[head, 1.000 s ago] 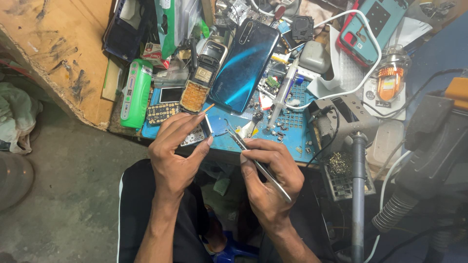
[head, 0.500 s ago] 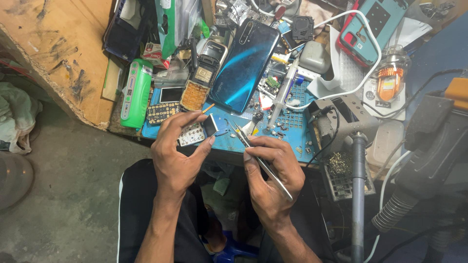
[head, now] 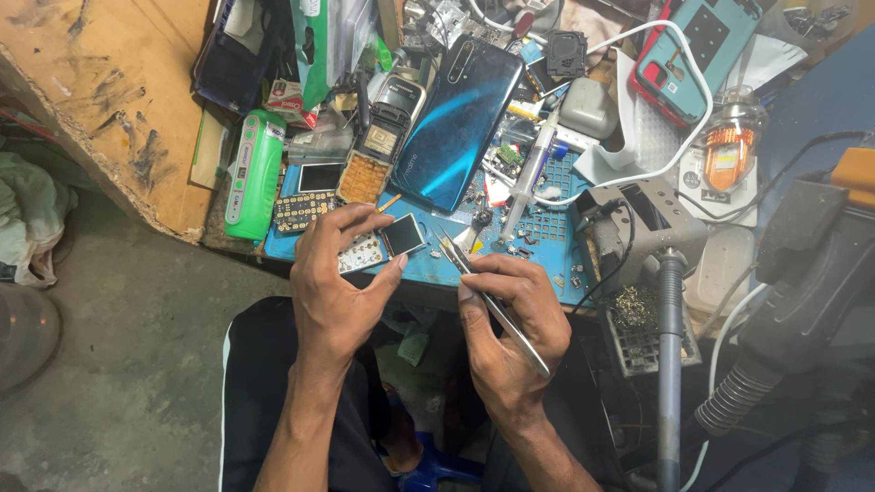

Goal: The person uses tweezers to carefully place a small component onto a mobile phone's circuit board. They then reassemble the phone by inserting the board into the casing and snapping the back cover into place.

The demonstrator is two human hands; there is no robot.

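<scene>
Head view: at the near edge of a crowded repair surface (head: 547, 264), the left hand (head: 337, 282) curls round a small phone circuit board (head: 365, 253), its square dark screen (head: 402, 234) tipped up toward the camera, thumb and fingers pinching the sides so the face stays open to work on. The right hand (head: 510, 319) is closed in a pen-like grip on metal tweezers (head: 483, 293), their tips aimed at the board's right edge, just short of it as far as can be seen; the long handle runs back over the knuckles for steady control. Beyond the hands, on the blue work mat (head: 547, 232), lie a blue smartphone (head: 456, 123) face down, a stripped keypad phone (head: 374, 155), a syringe (head: 529, 182) and loose screws. A green case (head: 253, 173) sits far left; a soldering stand (head: 638, 228) is at right.
</scene>
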